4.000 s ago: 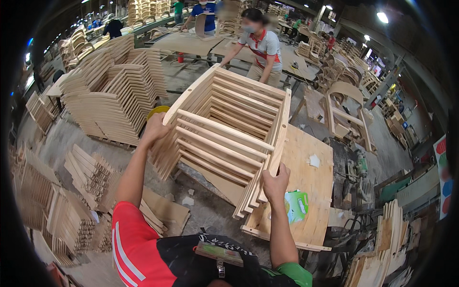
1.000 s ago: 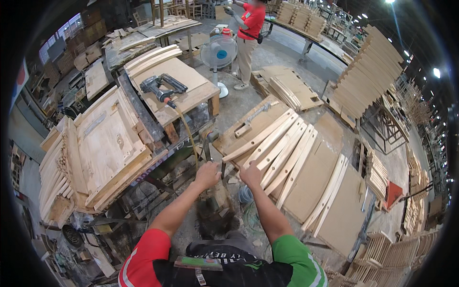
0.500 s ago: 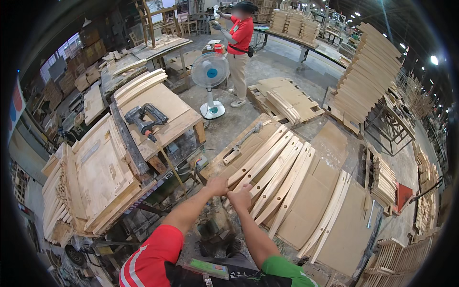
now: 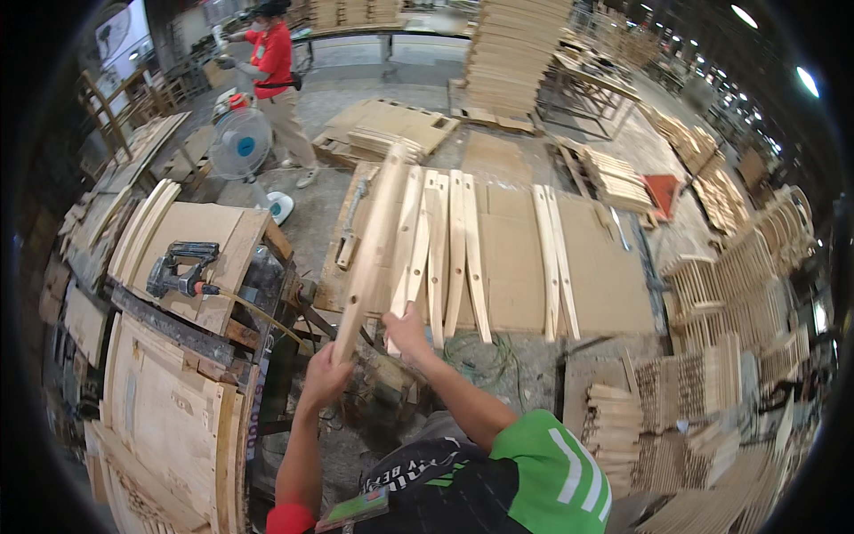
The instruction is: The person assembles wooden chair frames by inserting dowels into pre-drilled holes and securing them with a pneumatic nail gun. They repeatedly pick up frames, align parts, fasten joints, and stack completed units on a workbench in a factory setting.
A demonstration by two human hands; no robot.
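While a cardboard-covered bench (image 4: pixel 509 258) spreads out ahead of the person, several pale wooden strips (image 4: pixel 455 231) lie loosely fanned on it, and a separate pair (image 4: pixel 543 258) rests farther right. One strip is up in hand; the others lie loose and unjoined, so the work on these pieces looks, as a judgement, largely still to do. That raised strip (image 4: pixel 366 254) slants over the bench's left part, its long axis running away from the person, near end low, far end leaning right. The left hand (image 4: pixel 326 377) grasps the near end, fingers wrapped round it. The right hand (image 4: pixel 407 333) is at the near end of the neighbouring strip (image 4: pixel 408 222); how firmly its fingers close there, I cannot tell. A dark round hole (image 4: pixel 353 300) shows near the raised strip's near end.
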